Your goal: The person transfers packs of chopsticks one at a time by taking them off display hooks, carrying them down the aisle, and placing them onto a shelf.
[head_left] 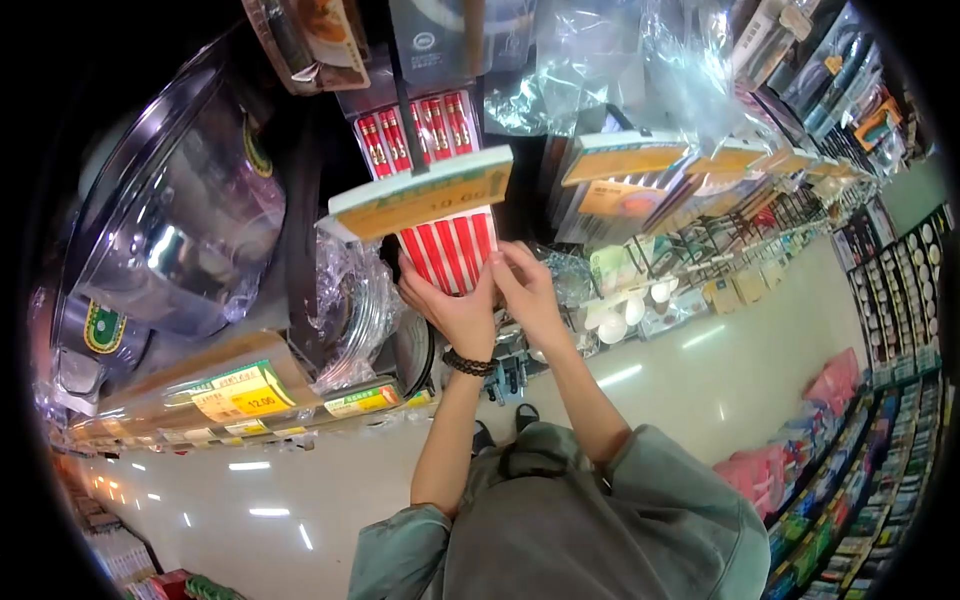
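Note:
A flat pack of red chopsticks (445,250) hangs from a rack hook, its red sticks lined up side by side with gold markings near the top. A price tag (425,195) crosses in front of its middle and hides that part. My left hand (455,308), with a dark braided band at the wrist, is closed around the pack's lower end. Against the lower right edge of the same pack, my right hand (525,292) pinches with thumb and fingers.
Metal pots (185,220) in plastic wrap stand on the left shelf, with wrapped round metal ware (350,310) beside them. More packaged goods (630,195) hang to the right. The shelf's price strip (240,393) runs below the pots; shiny floor (680,400) lies behind.

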Motion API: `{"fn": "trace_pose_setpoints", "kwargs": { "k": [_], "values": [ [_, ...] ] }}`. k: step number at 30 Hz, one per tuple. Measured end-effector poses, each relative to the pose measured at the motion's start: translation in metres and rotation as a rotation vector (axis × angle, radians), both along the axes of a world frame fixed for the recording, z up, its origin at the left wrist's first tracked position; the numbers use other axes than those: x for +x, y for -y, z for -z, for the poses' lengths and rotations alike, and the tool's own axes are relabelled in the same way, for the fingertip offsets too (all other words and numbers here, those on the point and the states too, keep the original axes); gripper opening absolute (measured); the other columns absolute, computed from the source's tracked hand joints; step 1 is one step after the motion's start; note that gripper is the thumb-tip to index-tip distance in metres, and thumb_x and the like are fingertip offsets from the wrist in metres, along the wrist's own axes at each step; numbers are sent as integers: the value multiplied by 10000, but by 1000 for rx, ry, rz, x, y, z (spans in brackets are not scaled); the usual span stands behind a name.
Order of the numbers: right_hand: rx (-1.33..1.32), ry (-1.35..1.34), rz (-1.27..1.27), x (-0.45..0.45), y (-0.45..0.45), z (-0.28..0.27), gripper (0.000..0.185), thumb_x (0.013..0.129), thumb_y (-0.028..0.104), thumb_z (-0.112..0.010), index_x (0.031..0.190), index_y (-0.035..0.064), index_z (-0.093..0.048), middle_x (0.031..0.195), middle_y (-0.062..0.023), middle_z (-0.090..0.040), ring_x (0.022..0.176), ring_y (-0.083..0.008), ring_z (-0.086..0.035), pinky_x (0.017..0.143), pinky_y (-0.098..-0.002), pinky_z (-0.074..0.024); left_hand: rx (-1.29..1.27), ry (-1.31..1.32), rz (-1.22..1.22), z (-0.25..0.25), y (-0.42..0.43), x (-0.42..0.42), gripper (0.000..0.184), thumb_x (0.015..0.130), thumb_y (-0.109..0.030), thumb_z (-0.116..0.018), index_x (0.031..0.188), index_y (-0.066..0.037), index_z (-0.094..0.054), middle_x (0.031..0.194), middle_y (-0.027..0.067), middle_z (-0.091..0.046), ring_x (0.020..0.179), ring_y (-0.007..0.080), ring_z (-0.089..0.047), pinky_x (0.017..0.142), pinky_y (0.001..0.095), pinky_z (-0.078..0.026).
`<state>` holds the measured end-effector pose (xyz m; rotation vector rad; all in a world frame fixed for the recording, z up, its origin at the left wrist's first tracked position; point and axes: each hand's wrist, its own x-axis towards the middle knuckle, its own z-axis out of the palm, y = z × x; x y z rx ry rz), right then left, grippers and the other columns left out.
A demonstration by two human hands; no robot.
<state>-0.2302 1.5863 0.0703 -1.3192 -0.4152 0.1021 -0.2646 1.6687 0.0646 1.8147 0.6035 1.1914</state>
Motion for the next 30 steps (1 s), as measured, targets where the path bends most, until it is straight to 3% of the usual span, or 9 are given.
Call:
{"fn": "trace_pose_setpoints", "kwargs": {
  "k": [7, 10, 12, 16, 19, 22, 24, 25, 30],
  "values": [
    [150, -165, -50, -70, 26, -13, 210, 973, 99, -564, 1134, -31, -601, 899, 4, -639, 815, -25, -566, 711, -196, -463, -157, 134, 78, -9, 37, -64, 1027, 669, -241, -888, 1435, 47, -269, 1344, 216, -397, 1292, 362, -377, 1088, 478, -277],
    [154, -159, -63, -92, 41, -14, 209, 971, 103, -568, 1127, -33, -601, 913, 6, -637, 815, -29, -569, 711, -196, -467, -223, 143, 110, -15, 55, -89, 1016, 685, -226, -879, 1438, 41, -251, 1385, 194, -363, 1322, 317, -360, 1089, 452, -292],
    [165, -155, -110, -105, 55, -16, 218, 970, 111, -575, 1129, -36, -600, 927, -3, -649, 820, -32, -582, 716, -194, -475, -212, 99, 53, -15, 67, -105, 943, 723, -127, -839, 1442, 34, -251, 1408, 173, -374, 1284, 244, -403, 1069, 388, -340],
    [273, -172, -220, -135, 79, -16, 286, 966, 105, -590, 1196, -65, -570, 1009, -41, -657, 902, -59, -600, 759, -209, -494, -195, 150, 100, -32, 91, -140, 883, 744, -77, -812, 1437, 47, -279, 1415, 175, -381, 1272, 226, -416, 1077, 370, -340],
    [330, -147, -227, -155, 88, -26, 358, 965, 107, -593, 1266, -77, -532, 1037, -44, -650, 934, -66, -600, 786, -237, -511, -284, 187, 201, -28, 82, -152, 907, 734, -120, -846, 1436, 39, -293, 1388, 180, -432, 1218, 230, -474, 1033, 363, -390],
    [155, -33, -392, -157, 110, -40, 316, 988, 121, -572, 1241, -64, -535, 1085, -49, -632, 983, -86, -593, 861, -255, -507, -242, 231, 244, -36, 86, -165, 869, 746, -93, -837, 1418, 60, -307, 1355, 164, -464, 1172, 212, -510, 1002, 342, -431],
    [241, -61, -428, -166, 109, -32, 322, 989, 124, -569, 1255, -53, -526, 1084, -47, -629, 971, -87, -591, 854, -259, -507, -224, 179, 224, -43, 91, -176, 851, 744, -73, -838, 1405, 61, -319, 1324, 155, -489, 1141, 207, -531, 974, 334, -456],
    [247, -51, -397, -173, 113, -32, 329, 991, 124, -567, 1268, -45, -512, 1077, -35, -616, 954, -80, -584, 837, -254, -504, -150, 185, 224, -47, 94, -178, 666, 797, 9, -768, 1342, 44, -386, 1210, 128, -582, 1006, 174, -617, 832, 297, -535],
    [268, 9, -312, -199, 152, -19, 335, 963, 163, -586, 1225, -37, -529, 1012, -83, -638, 890, -95, -579, 760, -264, -493, -180, 121, 318, -43, 135, -204, 661, 821, 19, -735, 1371, 30, -368, 1204, 105, -589, 1015, 153, -609, 830, 272, -523]
  ]
}}
